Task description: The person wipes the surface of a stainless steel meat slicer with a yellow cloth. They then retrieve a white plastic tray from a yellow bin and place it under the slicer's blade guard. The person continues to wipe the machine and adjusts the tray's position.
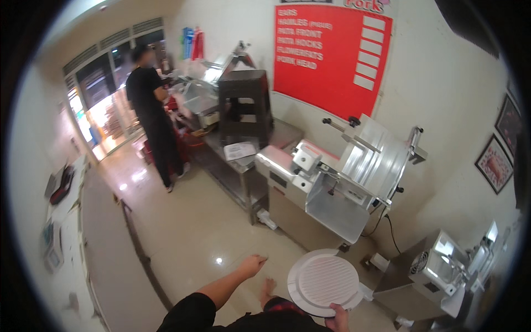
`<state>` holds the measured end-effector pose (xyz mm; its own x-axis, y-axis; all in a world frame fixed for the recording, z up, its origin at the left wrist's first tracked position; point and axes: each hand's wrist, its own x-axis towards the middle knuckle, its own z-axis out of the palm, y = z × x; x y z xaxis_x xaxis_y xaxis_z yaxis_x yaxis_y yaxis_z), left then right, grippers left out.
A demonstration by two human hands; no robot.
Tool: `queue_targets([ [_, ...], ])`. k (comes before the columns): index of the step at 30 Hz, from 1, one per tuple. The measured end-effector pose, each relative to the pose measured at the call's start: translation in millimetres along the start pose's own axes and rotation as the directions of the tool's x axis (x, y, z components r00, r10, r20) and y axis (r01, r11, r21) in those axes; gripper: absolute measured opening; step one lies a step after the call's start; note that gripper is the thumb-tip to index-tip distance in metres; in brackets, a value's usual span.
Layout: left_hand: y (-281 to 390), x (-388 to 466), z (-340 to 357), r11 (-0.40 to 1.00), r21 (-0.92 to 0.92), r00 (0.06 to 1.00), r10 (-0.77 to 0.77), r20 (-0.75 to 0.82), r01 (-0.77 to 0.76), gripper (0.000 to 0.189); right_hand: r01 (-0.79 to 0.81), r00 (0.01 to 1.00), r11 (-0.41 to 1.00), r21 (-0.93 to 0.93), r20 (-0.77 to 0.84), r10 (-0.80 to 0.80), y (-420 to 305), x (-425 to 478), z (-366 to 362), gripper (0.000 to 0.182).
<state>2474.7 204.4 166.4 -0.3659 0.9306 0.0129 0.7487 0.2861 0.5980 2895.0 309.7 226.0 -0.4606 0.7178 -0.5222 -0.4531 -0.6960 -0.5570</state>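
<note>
My right hand (pixel 339 318) grips the lower rim of a round, pale disc (pixel 328 280) with parallel ridges across its raised middle; it looks like the blade cover of a meat slicer. The thumb lies on the ridged face, and the other fingers are hidden behind it. My left hand (pixel 252 266) hangs over the tiled floor, its fingers curled; whether a small thing is pinched at the fingertips is too blurred to tell. Beyond the disc stands a large metal meat slicer (pixel 323 178) with a slanted, ribbed carriage (pixel 373 153) and a receiving tray (pixel 338 213).
A smaller slicer (pixel 439 265) stands at the lower right. Ahead, a steel table (pixel 286 133) bears a dark plastic stool (pixel 242 93) and papers (pixel 239 151). A person in black (pixel 147 112) stands farther off by another slicer (pixel 199 93). A long counter (pixel 110 249) runs along the left.
</note>
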Motion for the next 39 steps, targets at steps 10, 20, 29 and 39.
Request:
queue_targets([
  [10,20.8,280.2,-11.4,0.832,-0.157,0.822,0.553,0.138,-0.533,0.037,0.429,0.868,0.891,0.15,-0.341,-0.36,35.8,87.2,103.6,0.072],
  [20,50.8,436.5,88.0,0.679,-0.471,0.742,0.666,0.075,-0.563,0.04,0.697,0.442,0.703,0.143,-0.858,-0.263,99.8,116.7,272.0,0.038],
  [29,25.9,426.6,102.8,0.69,-0.452,0.679,0.701,0.22,-0.565,0.031,0.549,0.004,0.831,0.088,-0.995,0.103,267.6,105.0,415.4,0.038],
  [39,29.5,428.5,30.6,0.544,-0.464,0.451,0.839,0.305,-0.699,0.022,0.828,0.03,0.56,0.028,-1.0,0.006,258.3,156.2,435.9,0.049],
])
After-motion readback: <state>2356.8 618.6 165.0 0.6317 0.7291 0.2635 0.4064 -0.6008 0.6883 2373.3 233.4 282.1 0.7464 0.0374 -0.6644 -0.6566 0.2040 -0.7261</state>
